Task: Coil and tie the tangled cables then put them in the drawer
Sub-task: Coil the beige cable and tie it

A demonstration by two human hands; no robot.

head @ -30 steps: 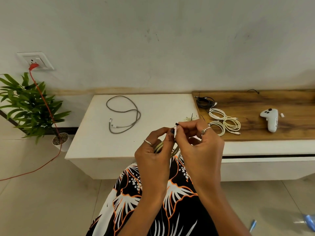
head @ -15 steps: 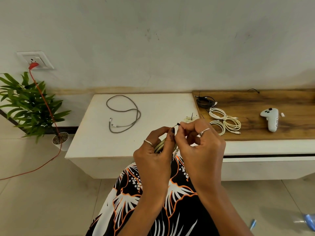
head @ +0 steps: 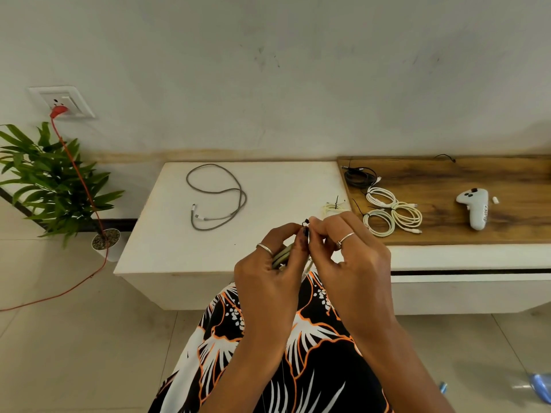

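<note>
Since a moment ago, our hands have barely shifted; the right fingertips have closed in on the tie [head: 304, 223]. We hold both hands above the front edge of the white top [head: 268, 186]. Our left hand [head: 268, 275] grips one pale coil [head: 281, 256], fingers curled round it; our right hand [head: 348, 257] pinches the black tie at the coil's top, thumb and forefinger together. One loose grey cable [head: 217, 198] lies toward the white top's back left corner, open surface all round it. One small tied coil [head: 333, 207] sits by the wooden top's [head: 507, 234] left edge. On the wood we count one black coil [head: 359, 177] and three white coils [head: 393, 211] near its left edge, one controller [head: 475, 208] farther right.
</note>
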